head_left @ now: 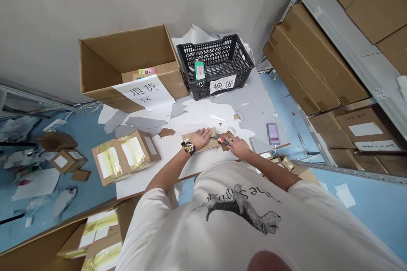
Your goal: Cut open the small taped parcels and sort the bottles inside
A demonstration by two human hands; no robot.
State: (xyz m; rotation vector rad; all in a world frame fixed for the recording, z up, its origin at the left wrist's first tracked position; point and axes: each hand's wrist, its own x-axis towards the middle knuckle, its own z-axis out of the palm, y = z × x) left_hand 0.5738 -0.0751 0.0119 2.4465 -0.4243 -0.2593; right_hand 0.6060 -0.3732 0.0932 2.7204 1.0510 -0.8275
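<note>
The left hand (200, 138) lies flat on the small cardboard package (208, 144), pressing it to the table (133, 186). The right hand (239, 147) grips a red-and-black cutter (223, 140) at the package's right end.

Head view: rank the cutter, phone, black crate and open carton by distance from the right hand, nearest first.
From the right hand:
1. Cutter, in its grip
2. Phone, to its right
3. Black crate, beyond it, at the back
4. Open carton, back left, past the crate
</note>
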